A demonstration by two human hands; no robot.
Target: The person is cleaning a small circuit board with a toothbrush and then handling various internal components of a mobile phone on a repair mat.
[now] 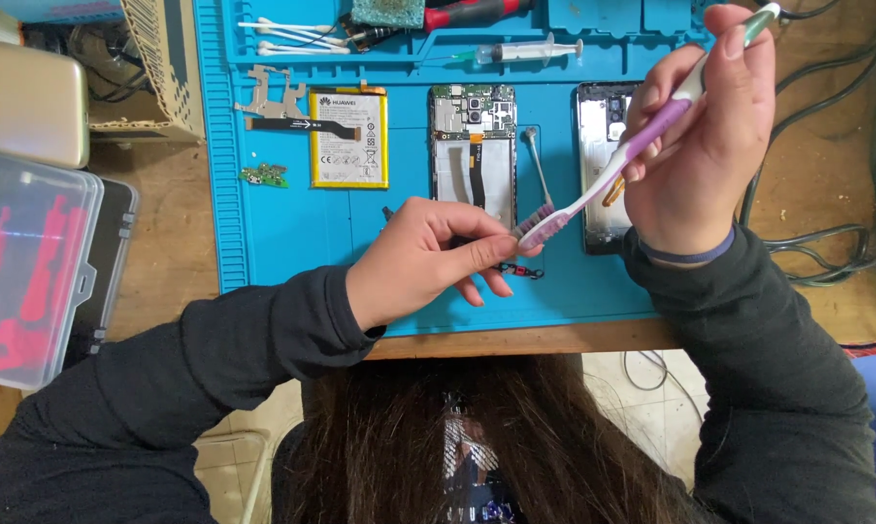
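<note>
A: What has the right hand (695,146) got?

B: It is closed around the handle of a toothbrush (612,165), white and purple, held slanting so the bristle head comes down at the fingertips of the left hand (428,257).

A: And the left?

B: Its thumb and forefinger are pinched together right at the bristles. They seem to grip something very small, but I cannot make out what it is.

A: Where is that over the blue mat (292,223)?

B: Near the mat's front edge, about the middle. Just beyond the left hand lies an opened phone body (473,146) with its circuit board showing; a thin metal tool (538,160) lies beside it. Behind the right hand is a second phone frame (603,136).

A: Farther out?

B: A yellow-edged battery (348,138) toward the mat's left side, a small green board (264,176) by it, and a syringe (515,50) and cotton swabs (287,37) along the far edge. A clear plastic box (25,262) sits off the mat's left edge.
</note>
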